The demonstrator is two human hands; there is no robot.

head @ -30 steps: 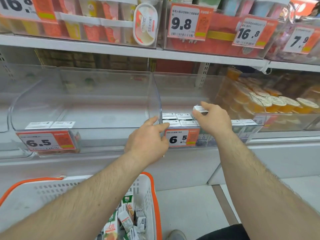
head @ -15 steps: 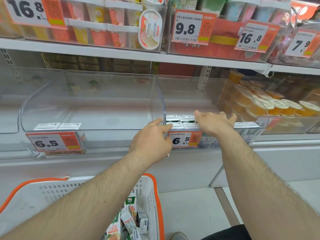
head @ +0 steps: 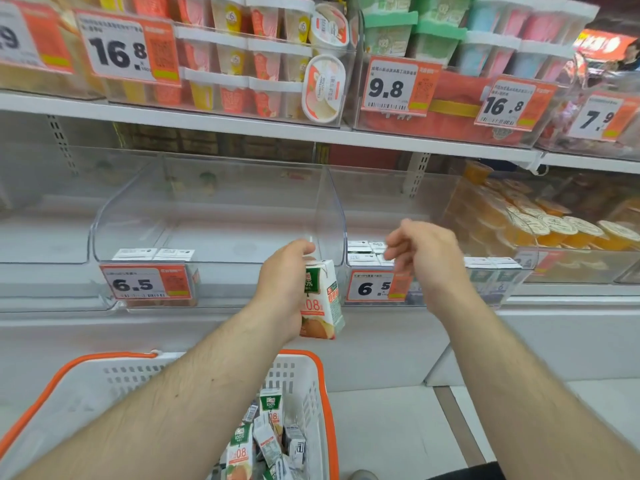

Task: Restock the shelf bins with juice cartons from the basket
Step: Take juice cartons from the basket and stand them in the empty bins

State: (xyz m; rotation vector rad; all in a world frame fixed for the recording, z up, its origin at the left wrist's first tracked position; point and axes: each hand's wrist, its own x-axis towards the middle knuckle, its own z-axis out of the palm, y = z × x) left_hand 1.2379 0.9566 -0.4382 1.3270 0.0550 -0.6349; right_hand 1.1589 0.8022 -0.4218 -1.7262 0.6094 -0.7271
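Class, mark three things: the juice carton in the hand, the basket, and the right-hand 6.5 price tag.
juice carton (head: 320, 299), head view, its printed front face.
basket (head: 323, 403), head view, its orange right rim.
6.5 price tag (head: 370, 288), head view, its white number panel.

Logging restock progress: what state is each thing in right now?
Left hand: grips a juice carton.
Juice carton: upright, held before the bins.
Right hand: holds nothing, fingers loosely curled.
Right bin: cartons along its front.
Left bin: two cartons at its front left.
Basket: cartons piled loosely.
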